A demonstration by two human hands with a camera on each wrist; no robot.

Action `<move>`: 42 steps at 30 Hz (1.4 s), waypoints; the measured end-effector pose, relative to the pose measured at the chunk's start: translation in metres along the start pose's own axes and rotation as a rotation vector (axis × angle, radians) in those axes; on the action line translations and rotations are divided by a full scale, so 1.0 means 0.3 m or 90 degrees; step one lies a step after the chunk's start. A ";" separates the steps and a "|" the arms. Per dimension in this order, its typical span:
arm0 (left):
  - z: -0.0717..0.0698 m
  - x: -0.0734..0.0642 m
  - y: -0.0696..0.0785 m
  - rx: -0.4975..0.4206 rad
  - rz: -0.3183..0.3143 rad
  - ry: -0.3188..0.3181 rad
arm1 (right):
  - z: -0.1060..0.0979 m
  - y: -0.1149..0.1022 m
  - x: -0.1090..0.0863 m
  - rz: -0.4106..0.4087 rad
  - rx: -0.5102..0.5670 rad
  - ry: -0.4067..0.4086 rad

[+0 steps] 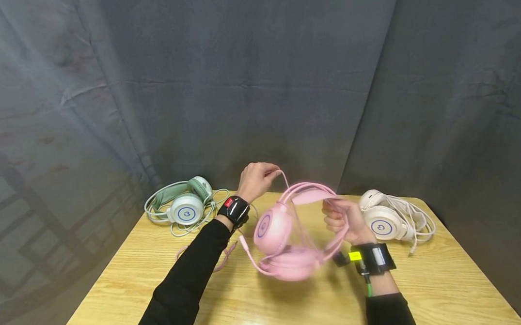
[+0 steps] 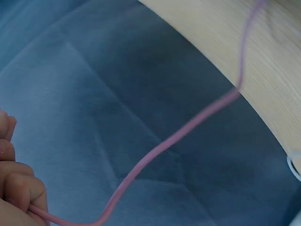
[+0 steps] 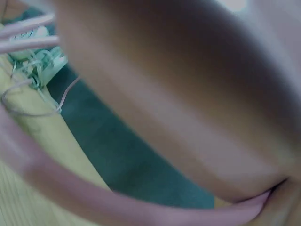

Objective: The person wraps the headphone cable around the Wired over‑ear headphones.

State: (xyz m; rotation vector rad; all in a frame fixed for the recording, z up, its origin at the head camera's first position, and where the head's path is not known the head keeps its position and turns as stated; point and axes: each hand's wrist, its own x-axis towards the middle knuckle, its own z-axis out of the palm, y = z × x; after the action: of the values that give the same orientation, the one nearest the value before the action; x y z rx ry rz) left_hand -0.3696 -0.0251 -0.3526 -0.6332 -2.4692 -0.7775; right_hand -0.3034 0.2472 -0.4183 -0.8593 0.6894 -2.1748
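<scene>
A pink headset (image 1: 273, 230) with a boom microphone (image 1: 244, 242) is held up over the table. My right hand (image 1: 347, 221) grips its headband, the earcups hanging to the left and blurred. In the right wrist view the pink headband (image 3: 84, 193) passes close before the camera, and most of the hand is hidden. Higher and to the left, my left hand (image 1: 257, 178) pinches the headset's pink cable (image 1: 285, 177). The left wrist view has that cable running from the curled fingers (image 2: 23, 190) to the upper right.
A green-and-white headset (image 1: 186, 213) lies at the back left of the wooden table (image 1: 130, 279). At the back right is a white headset (image 1: 383, 222) with its cable bundled. Loose pink cable (image 1: 224, 261) lies near the left forearm. Grey curtains (image 1: 248, 85) stand behind.
</scene>
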 end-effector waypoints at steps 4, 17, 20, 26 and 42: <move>-0.021 0.009 0.023 -0.023 0.021 0.025 | 0.006 -0.005 -0.003 0.010 -0.053 0.091; -0.062 -0.001 0.004 -0.010 -0.009 0.019 | 0.047 -0.016 -0.015 -0.061 -0.213 0.365; -0.073 -0.001 -0.002 -0.003 -0.011 0.010 | 0.061 -0.017 -0.010 -0.074 -0.261 0.453; -0.088 -0.003 0.011 0.021 0.023 -0.020 | 0.085 -0.007 0.012 -0.071 -0.393 0.635; -0.100 -0.023 0.070 0.053 0.115 -0.154 | 0.072 -0.002 0.018 -0.161 -0.900 0.993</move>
State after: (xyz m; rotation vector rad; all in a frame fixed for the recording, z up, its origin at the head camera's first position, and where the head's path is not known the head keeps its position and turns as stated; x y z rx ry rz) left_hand -0.3439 -0.0304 -0.3260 -0.9515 -2.5970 -0.5530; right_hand -0.2906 0.2388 -0.4021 0.5717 3.1095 -1.9463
